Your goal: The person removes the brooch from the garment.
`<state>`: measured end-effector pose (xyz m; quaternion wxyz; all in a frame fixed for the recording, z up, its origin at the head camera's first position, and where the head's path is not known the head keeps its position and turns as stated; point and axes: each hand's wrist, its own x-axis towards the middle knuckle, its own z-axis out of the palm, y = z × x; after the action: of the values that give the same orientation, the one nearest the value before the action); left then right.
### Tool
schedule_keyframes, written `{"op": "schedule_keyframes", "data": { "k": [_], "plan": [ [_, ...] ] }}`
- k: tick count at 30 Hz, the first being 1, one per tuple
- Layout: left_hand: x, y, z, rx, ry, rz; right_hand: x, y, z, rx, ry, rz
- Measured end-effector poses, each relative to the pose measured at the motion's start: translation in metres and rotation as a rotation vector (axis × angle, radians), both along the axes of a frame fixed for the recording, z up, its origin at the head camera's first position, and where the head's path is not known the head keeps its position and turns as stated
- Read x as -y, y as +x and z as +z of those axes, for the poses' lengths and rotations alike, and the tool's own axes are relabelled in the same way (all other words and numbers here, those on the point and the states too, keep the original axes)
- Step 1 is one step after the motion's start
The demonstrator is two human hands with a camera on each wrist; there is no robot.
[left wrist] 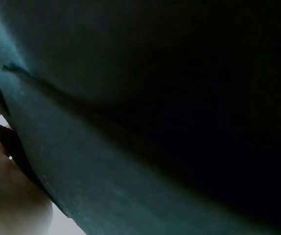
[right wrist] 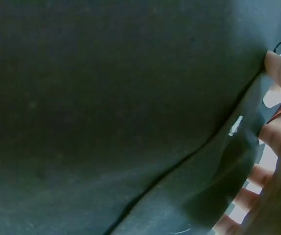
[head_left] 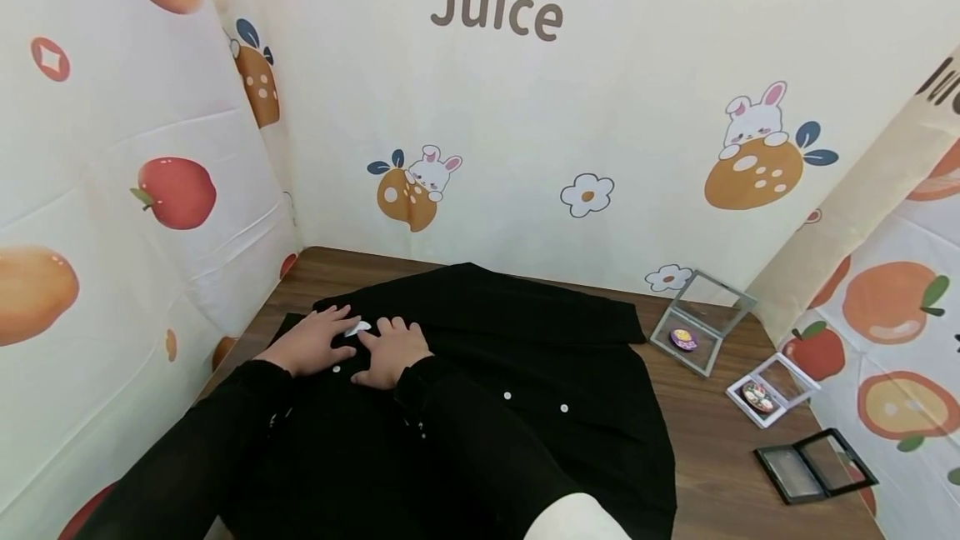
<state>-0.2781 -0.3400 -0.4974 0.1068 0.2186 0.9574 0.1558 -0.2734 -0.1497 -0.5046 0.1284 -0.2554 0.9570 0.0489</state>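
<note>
A black shirt [head_left: 480, 373] with small white buttons lies spread over the table. Its back part forms a long band of cloth, which looks like a sleeve laid flat. My left hand [head_left: 313, 342] rests on the shirt's left part, fingers spread and pointing right. Close beside it, my right hand [head_left: 396, 354] lies on the cloth with its fingers apart. A small white patch [head_left: 358, 328] like a label shows between the two hands. Dark cloth fills most of both wrist views; fingers [right wrist: 276, 136] touch the fabric's edge in the right wrist view.
Three open square cases stand at the table's right: a grey one [head_left: 703, 363] and a white one [head_left: 765, 419], each with a small round decorated piece, and a black one [head_left: 791, 473]. Printed cloth walls [head_left: 510, 123] enclose the wooden table [head_left: 712, 482].
</note>
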Motion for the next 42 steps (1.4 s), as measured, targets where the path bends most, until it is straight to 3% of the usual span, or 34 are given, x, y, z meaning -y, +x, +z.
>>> {"op": "schedule_keyframes", "data": {
  "k": [14,26,33,38,42],
  "plan": [
    [-0.004,-0.001,0.0,0.003,0.015,0.003,-0.003,-0.004,-0.004,-0.003,0.02,-0.008],
    [-0.005,-0.002,0.002,-0.005,0.007,-0.003,-0.008,0.001,0.008,0.006,0.033,0.004],
    [-0.005,0.002,0.001,-0.017,0.025,-0.001,-0.008,0.005,0.005,0.002,0.057,0.013],
    [-0.003,0.004,0.002,-0.032,0.057,0.017,-0.006,0.007,-0.003,0.009,0.079,0.024],
    [-0.002,0.002,0.001,-0.072,0.119,0.078,-0.006,0.008,-0.004,0.011,0.085,0.024]
  ]
}}
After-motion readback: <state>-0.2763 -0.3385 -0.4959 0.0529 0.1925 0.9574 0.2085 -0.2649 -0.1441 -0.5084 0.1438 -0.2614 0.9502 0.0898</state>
